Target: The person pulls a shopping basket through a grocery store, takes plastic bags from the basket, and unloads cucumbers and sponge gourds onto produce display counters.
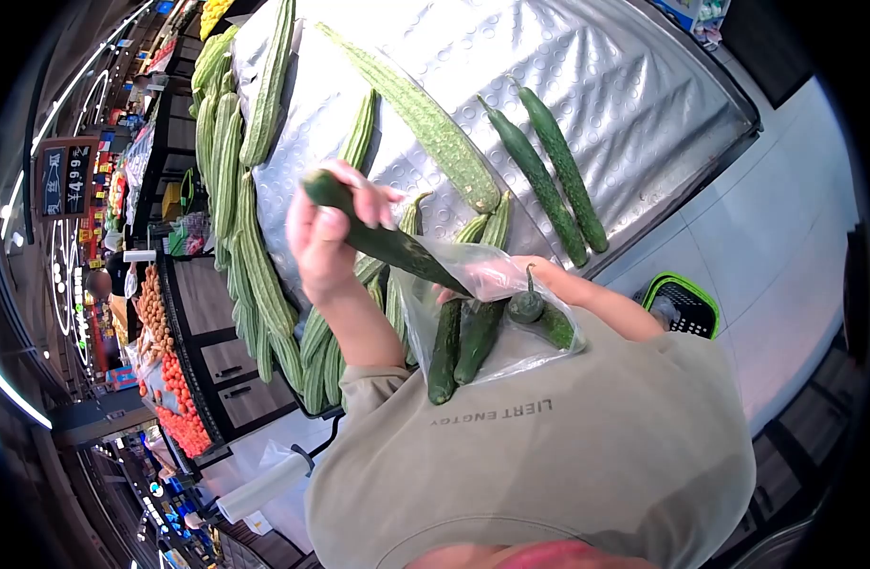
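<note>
My left hand (333, 228) is closed around the upper end of a dark green cucumber (388, 245), which slants down to the mouth of a clear plastic bag (511, 360). At the bag's mouth, partly behind the plastic, my right hand (511, 275) grips the bag. Inside it lie several dark green cucumbers (480, 339), one with its stem end (526, 305) pointing up. Two more cucumbers (539, 180) rest side by side on the silver-covered stand (634, 104). A long pale ridged gourd (416, 119) lies beyond my hands.
Several ridged gourds (228, 180) are piled along the stand's left side. A black basket with a green rim (684, 280) is on the floor at right. A roll of plastic bags (264, 486) hangs at lower left. Farther left are tomatoes (182, 412) and a price sign (66, 178).
</note>
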### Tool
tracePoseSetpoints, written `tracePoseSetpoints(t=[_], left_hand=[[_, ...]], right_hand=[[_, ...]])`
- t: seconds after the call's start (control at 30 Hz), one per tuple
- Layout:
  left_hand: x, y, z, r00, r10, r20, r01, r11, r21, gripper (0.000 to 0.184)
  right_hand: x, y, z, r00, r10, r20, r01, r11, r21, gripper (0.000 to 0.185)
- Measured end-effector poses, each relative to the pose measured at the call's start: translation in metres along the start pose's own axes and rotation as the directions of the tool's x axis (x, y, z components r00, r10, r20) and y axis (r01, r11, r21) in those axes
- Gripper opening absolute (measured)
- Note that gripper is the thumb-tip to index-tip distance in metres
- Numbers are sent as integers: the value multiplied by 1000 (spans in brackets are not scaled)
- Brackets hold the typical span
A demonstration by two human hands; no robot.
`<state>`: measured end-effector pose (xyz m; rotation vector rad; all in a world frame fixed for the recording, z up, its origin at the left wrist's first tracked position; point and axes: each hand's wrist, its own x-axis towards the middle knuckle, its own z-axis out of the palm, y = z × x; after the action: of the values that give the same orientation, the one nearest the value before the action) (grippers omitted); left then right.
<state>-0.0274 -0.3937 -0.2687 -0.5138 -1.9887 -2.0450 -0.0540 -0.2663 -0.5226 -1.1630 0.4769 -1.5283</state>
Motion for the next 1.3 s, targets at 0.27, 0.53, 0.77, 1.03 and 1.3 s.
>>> tracePoseSetpoints(t=[0.27, 0.53, 0.77, 1.03, 1.3], left_hand=[[55, 72, -24, 969, 202, -139, -241, 886, -395, 24], [113, 27, 3, 967, 152, -205, -239, 820, -520, 17], [135, -110, 82, 998, -44, -43, 36, 984, -176, 15], [144, -242, 93, 855, -508, -99, 505, 861, -62, 13], [134, -264, 70, 941, -298, -161, 321, 631, 707, 44]], right_hand=[[4, -21, 14, 998, 54, 15, -53, 998, -45, 40], [6, -25, 15, 939, 341, -55, -340, 886, -315, 38], [7, 0, 10, 961, 276, -19, -264, 896, -356, 39], [5, 13, 1, 976, -54, 212, 105, 966, -235, 42], [2, 18, -3, 971, -99, 215, 110, 993, -38, 38]])
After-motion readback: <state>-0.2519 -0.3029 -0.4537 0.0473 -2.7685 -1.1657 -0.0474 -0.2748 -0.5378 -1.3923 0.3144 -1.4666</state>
